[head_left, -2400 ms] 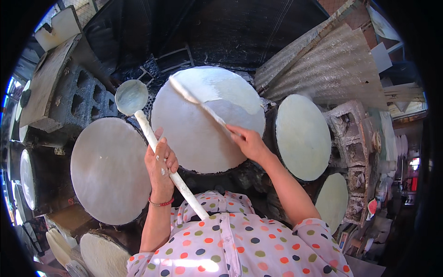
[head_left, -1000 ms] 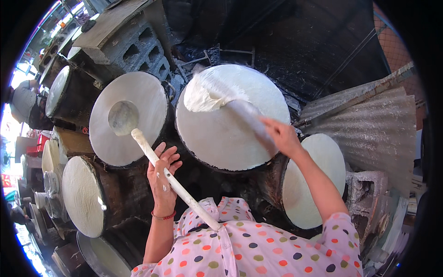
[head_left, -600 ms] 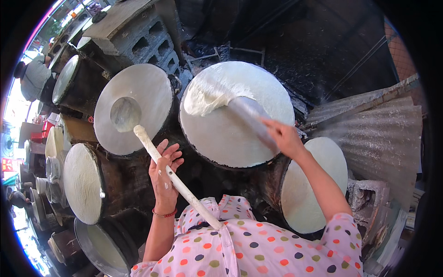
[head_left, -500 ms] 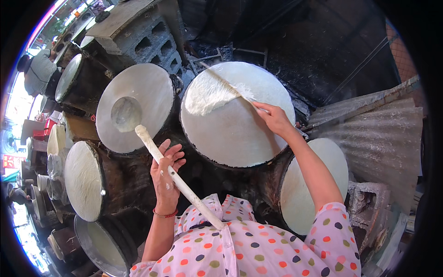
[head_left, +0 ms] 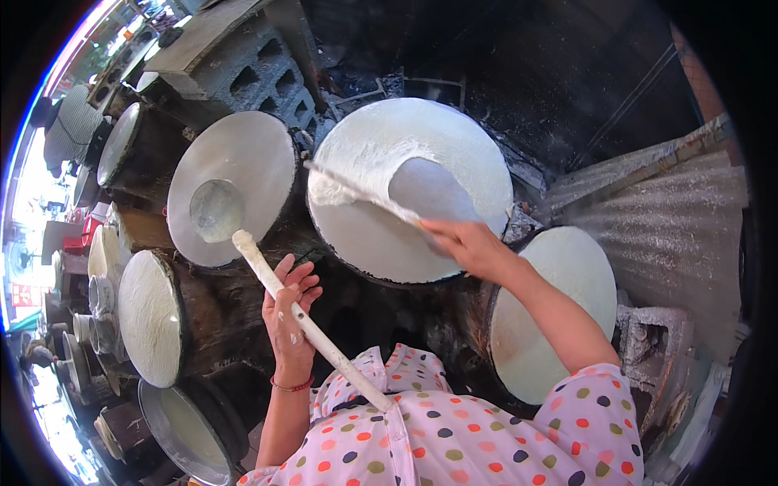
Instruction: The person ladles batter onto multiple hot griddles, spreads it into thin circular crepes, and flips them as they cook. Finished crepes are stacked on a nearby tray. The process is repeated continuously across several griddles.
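My right hand (head_left: 466,245) grips one end of a thin, batter-coated stick (head_left: 365,193) over a large round griddle plate (head_left: 381,257). White batter (head_left: 438,125) lies in a broad, rough-surfaced band over the plate's far part, curving around a greyish patch near the middle. The stick's far end reaches the plate's left rim. My left hand (head_left: 289,304) holds a long white pipe handle (head_left: 336,356) across its thumb, with the fingers loosely spread. This handle's upper end meets a round grey ladle bowl (head_left: 216,211) over the left plate (head_left: 251,154); its lower end touches my shirt.
More round plates stand around me: one at the right (head_left: 559,316) and a whitish one at the left (head_left: 151,317). A pot (head_left: 182,429) of pale liquid is at lower left. Hollow blocks (head_left: 263,77) rise behind; a corrugated sheet (head_left: 664,219) leans at the right.
My right hand has moved slightly nearer, and its stick has swung leftward. The batter now spreads across the far and right parts of the large plate. My left hand has barely moved.
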`<state>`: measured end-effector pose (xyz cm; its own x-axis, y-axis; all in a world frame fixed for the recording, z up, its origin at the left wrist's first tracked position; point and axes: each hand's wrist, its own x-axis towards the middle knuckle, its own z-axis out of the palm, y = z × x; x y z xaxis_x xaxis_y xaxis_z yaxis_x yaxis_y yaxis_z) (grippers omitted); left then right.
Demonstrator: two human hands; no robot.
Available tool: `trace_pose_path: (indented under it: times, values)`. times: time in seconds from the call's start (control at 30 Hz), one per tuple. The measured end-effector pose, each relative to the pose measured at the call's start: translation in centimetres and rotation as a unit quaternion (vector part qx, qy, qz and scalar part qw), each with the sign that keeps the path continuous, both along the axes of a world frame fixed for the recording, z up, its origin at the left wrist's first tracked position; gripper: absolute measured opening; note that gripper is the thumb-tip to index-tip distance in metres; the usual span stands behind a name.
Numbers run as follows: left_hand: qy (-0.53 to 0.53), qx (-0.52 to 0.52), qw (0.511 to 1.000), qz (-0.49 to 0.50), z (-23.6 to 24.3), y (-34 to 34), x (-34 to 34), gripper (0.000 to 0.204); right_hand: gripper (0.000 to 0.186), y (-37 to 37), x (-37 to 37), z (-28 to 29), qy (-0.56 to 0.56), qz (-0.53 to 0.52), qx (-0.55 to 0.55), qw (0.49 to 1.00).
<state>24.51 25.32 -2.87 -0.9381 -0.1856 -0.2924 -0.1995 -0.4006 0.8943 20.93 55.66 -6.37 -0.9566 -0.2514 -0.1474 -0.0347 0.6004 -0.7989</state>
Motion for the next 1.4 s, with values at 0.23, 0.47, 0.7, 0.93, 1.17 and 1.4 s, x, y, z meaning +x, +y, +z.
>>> trace_pose_path:
  times: [0.23, 0.47, 0.7, 0.93, 1.17, 1.4]
  values:
    - [0.004, 0.020, 0.999, -0.037, -0.1, -0.7, -0.4, 0.048, 0.035, 1.2, 6.0, -3.4, 0.002, -0.300, -0.083, 0.950]
    - [0.023, 0.033, 0.994, -0.104, 0.4, -4.1, -1.4, 0.049, 0.036, -6.5, 13.9, 1.7, -0.017, -0.170, 0.128, 0.977]
    - [0.033, 0.038, 0.991, -0.124, 0.0, -14.2, -2.1, 0.050, 0.037, -21.0, 12.2, -4.2, 0.037, -0.408, -0.167, 0.897]
    - [0.035, -0.017, 0.997, -0.071, 0.3, -24.1, -0.6, 0.058, 0.035, -35.6, -6.9, -7.9, 0.040, -0.534, -0.202, 0.820]
    - [0.067, 0.023, 0.994, -0.084, 0.2, -29.1, -0.1, 0.056, 0.024, -40.7, -3.0, -11.0, -0.035, -0.627, -0.376, 0.682]
    - [0.071, 0.091, 0.986, -0.120, -0.6, -29.8, 0.7, 0.050, 0.023, -38.4, 5.9, -6.6, -0.032, -0.631, -0.485, 0.604]
